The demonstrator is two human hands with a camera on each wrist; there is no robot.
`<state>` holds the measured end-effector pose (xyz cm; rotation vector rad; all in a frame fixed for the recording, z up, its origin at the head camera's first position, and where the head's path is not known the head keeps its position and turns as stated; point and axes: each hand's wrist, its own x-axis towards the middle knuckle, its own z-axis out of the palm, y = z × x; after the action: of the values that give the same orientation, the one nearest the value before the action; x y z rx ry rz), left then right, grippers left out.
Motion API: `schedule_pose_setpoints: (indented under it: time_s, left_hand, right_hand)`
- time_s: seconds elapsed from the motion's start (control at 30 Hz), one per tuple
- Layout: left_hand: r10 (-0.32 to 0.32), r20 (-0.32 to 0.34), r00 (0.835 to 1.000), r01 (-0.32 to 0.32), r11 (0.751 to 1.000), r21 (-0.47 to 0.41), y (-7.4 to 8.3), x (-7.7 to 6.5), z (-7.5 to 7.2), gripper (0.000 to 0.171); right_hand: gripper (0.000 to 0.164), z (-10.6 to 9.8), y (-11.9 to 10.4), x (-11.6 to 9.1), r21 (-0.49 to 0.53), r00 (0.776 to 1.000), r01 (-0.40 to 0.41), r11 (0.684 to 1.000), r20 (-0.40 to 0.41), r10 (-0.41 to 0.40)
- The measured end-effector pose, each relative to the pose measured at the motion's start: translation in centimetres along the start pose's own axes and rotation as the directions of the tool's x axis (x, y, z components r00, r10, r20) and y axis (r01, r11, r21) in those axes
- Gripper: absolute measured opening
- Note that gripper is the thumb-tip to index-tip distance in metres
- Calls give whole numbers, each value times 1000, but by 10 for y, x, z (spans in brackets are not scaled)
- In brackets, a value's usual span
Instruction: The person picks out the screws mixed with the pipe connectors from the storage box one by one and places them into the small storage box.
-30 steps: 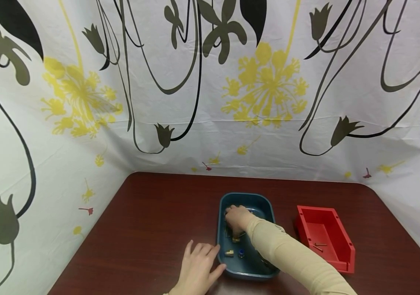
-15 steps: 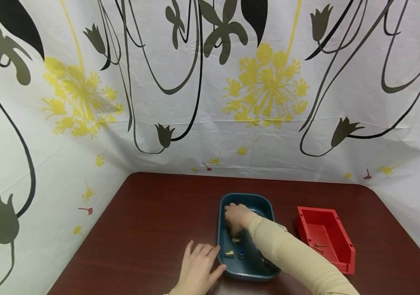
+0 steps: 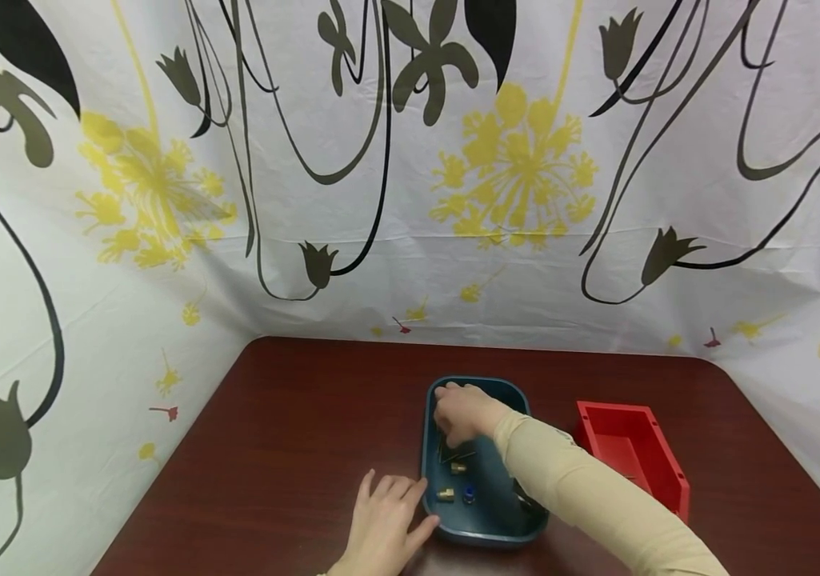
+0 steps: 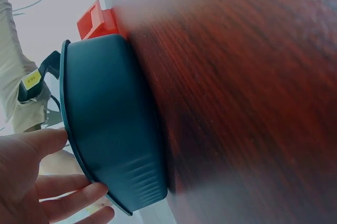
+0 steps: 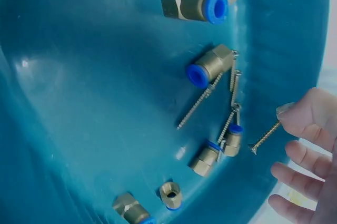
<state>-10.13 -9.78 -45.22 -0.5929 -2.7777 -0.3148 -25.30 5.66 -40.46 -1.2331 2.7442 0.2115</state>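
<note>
Over the far end of a blue-green tray [image 3: 485, 520] is my right hand [image 3: 469, 412]. The right wrist view shows thumb and forefinger pinching a golden screw [image 5: 266, 137] above the tray floor, its head pointing away from the fingertips. Below it lie several loose screws [image 5: 196, 107] and several brass push-in fittings [image 5: 217, 61] with blue collars. My left hand [image 3: 384, 524] rests against the tray's near-left rim, fingers spread and fairly straight; in the left wrist view its fingertips touch the outer edge.
A red bin [image 3: 626, 448] stands right of the tray, partly covered by the right sleeve [image 3: 582, 488]. Both containers sit on a dark brown table [image 3: 294, 464]. Patterned cloth [image 3: 381, 200] hangs behind and to the sides.
My right hand has risen a little out of the tray, and more of the screws beneath it show. The right sleeve now hides the screws in the red bin. My left hand stays put.
</note>
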Motion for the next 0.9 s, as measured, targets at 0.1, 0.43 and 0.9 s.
schedule_pose_setpoints:
  time_s: [0.1,0.43,0.9]
  left_hand:
    - [-2,4,1000,2,1000,3,0,0,-1,41]
    - [-9,12,1000,9,1000,17,1,0,-1,40]
    - [-13,9,1000,13,1000,25,0,0,-1,40]
  right_hand:
    - [25,-5,2,-4,19,1000,7,1000,-9,-7]
    - [24,-23,13,-18,55,998,16,998,-66,-13]
    - [25,-37,39,-40,93,994,30,995,-110,-19]
